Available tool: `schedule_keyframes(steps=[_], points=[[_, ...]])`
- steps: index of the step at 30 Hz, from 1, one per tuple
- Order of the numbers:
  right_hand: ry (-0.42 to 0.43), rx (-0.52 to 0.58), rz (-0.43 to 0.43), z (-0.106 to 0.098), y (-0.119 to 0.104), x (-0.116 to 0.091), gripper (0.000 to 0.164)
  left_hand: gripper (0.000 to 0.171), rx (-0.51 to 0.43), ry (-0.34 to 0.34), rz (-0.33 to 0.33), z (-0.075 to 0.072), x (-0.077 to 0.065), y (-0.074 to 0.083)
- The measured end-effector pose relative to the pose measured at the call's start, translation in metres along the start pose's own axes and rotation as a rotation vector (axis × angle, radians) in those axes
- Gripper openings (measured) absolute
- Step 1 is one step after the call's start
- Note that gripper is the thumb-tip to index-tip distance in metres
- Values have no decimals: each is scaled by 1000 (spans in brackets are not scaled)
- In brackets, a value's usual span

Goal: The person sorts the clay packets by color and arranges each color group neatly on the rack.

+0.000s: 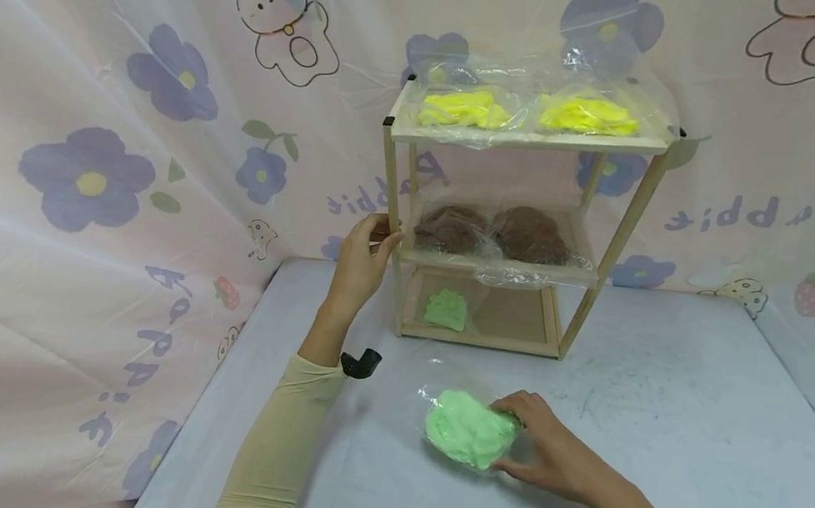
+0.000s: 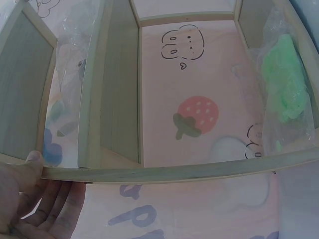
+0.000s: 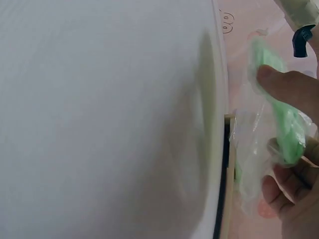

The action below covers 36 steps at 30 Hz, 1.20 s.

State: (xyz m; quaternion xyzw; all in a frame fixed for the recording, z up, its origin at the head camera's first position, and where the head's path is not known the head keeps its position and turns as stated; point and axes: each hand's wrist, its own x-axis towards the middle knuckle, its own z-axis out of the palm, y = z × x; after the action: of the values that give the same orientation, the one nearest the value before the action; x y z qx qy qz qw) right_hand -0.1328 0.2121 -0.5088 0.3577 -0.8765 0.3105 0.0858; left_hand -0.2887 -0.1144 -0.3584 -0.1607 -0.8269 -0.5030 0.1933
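Observation:
A small wooden three-tier shelf (image 1: 626, 229) stands on the white-covered table. My left hand (image 1: 363, 261) grips its left front post at about the middle tier; in the left wrist view the thumb lies over the wooden bar (image 2: 164, 173) and the fingers are under it. In front of the shelf, my right hand (image 1: 551, 451) holds a clear plastic bag of bright green soft stuff (image 1: 466, 430) by its right side. The right wrist view has the thumb on one face of this green bag (image 3: 286, 122) and the fingers on the other. What the stuff is, I cannot tell.
Another green bag (image 1: 446, 310) lies at the left of the bottom tier. Two bags with brown lumps (image 1: 530, 236) sit on the middle tier, two with yellow stuff (image 1: 589, 117) on top. A printed curtain (image 1: 78, 292) hangs behind and at the left.

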Motion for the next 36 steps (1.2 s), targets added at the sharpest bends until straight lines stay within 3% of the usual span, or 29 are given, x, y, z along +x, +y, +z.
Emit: schedule_keyframes(steps=[11,17,22,31,36], points=[[172,-28,-103,-18,-1,4,86,32,0,1,6,0,0,0],[278,-94,-101,-21,4,8,87,32,-7,0,2,0,0,-2],[358,-138,-51,-18,9,13,87,33,-3,-5,5,0,0,-1],[471,-145,130,-9,15,31,80,33,-1,-2,0,0,0,-1],[532,-160,188,-6,23,45,76,32,-1,1,-3,1,0,-1]])
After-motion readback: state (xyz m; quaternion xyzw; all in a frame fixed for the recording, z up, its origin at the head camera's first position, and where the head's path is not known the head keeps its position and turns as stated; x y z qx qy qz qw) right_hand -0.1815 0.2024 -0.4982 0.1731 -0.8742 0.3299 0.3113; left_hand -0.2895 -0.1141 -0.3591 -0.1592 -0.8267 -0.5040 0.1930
